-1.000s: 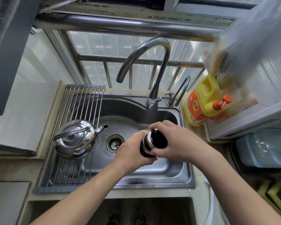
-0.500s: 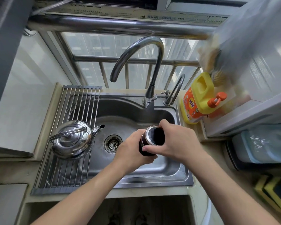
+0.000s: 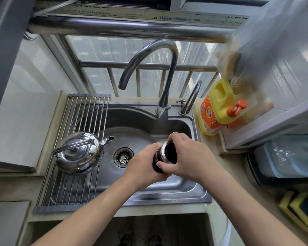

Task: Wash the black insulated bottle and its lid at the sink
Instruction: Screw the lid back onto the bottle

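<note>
The bottle (image 3: 167,153) was held above the right half of the sink (image 3: 135,118), tilted with its top toward the camera, clear of the basin floor. The left hand (image 3: 144,166) was curled round its lower body, and the right hand (image 3: 192,157) wrapped its upper end, thumb on the near side and fingers over the far side. The bottle was a black cylinder with bright steel bands near the top. Whether the dark round end was the lid or an open mouth could not be told.

Free basin lay to the left of the hands, around the round perforated drain (image 3: 123,157), and behind them toward the back wall. The sink was brushed steel with rounded corners and a flat rim. The curved chrome faucet (image 3: 150,54) arched high over the basin, its spout well above the left hand.

A rack (image 3: 86,110) of steel rods covered the sink's left edge, and on it stood a polished, rounded kettle (image 3: 78,153), spout pointing toward the drain. A small tap (image 3: 191,96) stood at the back right corner. Just beside the right rim, on the surface, stood a yellow plastic jug (image 3: 219,107) with an orange pump.
</note>
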